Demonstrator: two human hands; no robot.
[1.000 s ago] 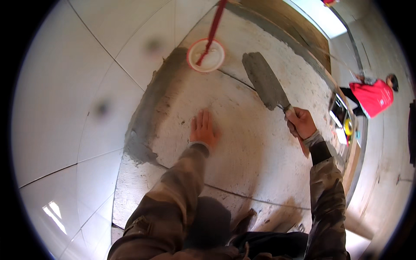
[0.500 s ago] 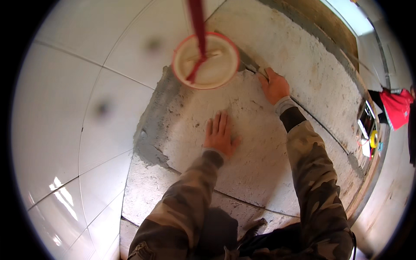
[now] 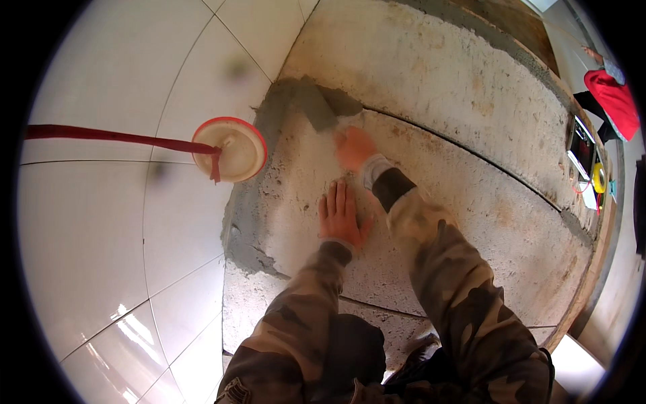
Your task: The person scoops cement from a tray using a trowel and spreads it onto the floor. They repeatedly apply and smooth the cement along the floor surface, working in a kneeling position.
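My left hand lies flat on the pale, rough concrete slab, fingers stretched out and holding nothing. Ahead of it, my right hand is somewhat blurred, closed around the handle end of a trowel. The trowel's flat grey blade points to the far left and rests on or just over wet grey mortar at the slab's corner. The handle itself is mostly hidden by the fingers. That mortar forms a band down the slab's left edge, beside the white tiles.
Glossy white tiles rise along the left. A round, pale disc with a red rim hangs on a red strap close to the view. Dark joints part the slabs. At the right are a yellow tape roll and a person in red.
My right hand has moved left with the trowel, from the joint to the mortared corner. My left hand stays flat on the slab. The hanging disc has swung left.
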